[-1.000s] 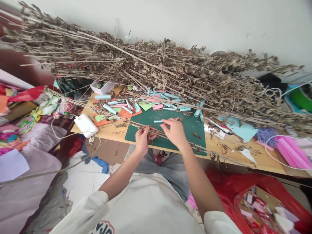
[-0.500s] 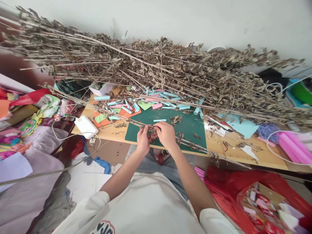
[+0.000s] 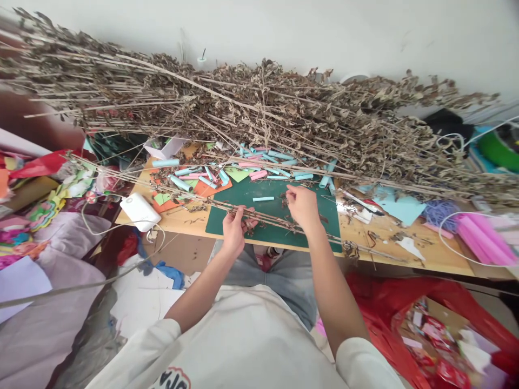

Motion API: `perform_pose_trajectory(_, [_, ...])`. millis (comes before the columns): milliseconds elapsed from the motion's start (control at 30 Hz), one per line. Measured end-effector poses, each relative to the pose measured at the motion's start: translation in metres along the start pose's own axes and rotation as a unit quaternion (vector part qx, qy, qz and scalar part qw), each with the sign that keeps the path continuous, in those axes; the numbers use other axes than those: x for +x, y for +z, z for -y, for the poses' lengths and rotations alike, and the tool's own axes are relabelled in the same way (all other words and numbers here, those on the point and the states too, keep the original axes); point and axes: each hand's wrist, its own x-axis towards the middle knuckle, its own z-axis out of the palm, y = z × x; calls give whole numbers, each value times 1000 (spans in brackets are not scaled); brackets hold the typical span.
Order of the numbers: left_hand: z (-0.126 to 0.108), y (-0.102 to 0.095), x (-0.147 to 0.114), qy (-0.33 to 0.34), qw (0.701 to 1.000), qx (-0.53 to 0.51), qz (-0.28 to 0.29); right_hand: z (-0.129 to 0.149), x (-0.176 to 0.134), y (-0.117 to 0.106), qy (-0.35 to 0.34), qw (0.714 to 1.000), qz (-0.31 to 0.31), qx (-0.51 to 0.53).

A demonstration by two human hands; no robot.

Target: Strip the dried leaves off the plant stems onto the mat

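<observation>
My left hand point(image 3: 234, 231) is closed around a few long dried plant stems point(image 3: 275, 220), which slant across the front of a green cutting mat point(image 3: 239, 195). Brown, withered leaves hang from the stems beside my fingers. My right hand point(image 3: 305, 207) is off the stems, above the mat's right half, fingers pressed together in a pinch. A small clump of dried leaves point(image 3: 285, 201) lies by its fingertips; whether the fingers hold any of it I cannot make out. Left of that hand, a light-blue paper tube point(image 3: 263, 199) lies on the mat.
A large heap of dried stalks point(image 3: 259, 111) spans the back of the wooden table point(image 3: 440, 254). Several blue and pink tubes point(image 3: 258, 175) lie before it. A white power bank point(image 3: 140, 212) with its cable is at left. A red bag point(image 3: 373, 308) stands below right.
My right hand has left the stems and moved right and away from me, to the leaf clump on the mat. My left hand keeps its hold on the stems.
</observation>
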Motion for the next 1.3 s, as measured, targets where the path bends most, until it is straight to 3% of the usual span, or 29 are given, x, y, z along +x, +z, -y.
perform_pose_trajectory(167, [1, -5, 6, 18, 1000, 3, 10, -12, -22, -27, -3, 996, -22, 82])
perform_pose_trajectory(367, [1, -9, 10, 25, 999, 2, 26, -8, -54, -38, 28, 990, 96, -101])
perform_pose_trajectory(467, [2, -11, 11, 30, 999, -8, 28, -12, -58, -31, 27, 988, 116, -103])
perform_pose_trajectory(767, [1, -16, 15, 43, 999, -1, 4, -34, -56, -12, -19, 995, 87, 53])
perform_pose_trajectory(900, [4, -17, 16, 39, 999, 2, -2, -37, -56, -9, -41, 995, 73, 60])
perform_pose_trajectory(1033, [6, -19, 15, 52, 999, 6, 6, -46, -55, -5, 39, 993, 19, 106])
perform_pose_trajectory(1167, [5, -20, 14, 53, 999, 2, 6, -56, -43, 3, 147, 952, -39, 265])
perform_pose_trajectory(1233, [5, -20, 13, 51, 999, 2, 6, -58, -33, 7, 153, 939, -55, 303])
perform_pose_trajectory(1300, [5, -20, 13, 51, 999, 6, 9, -58, -23, 7, 136, 948, -54, 284])
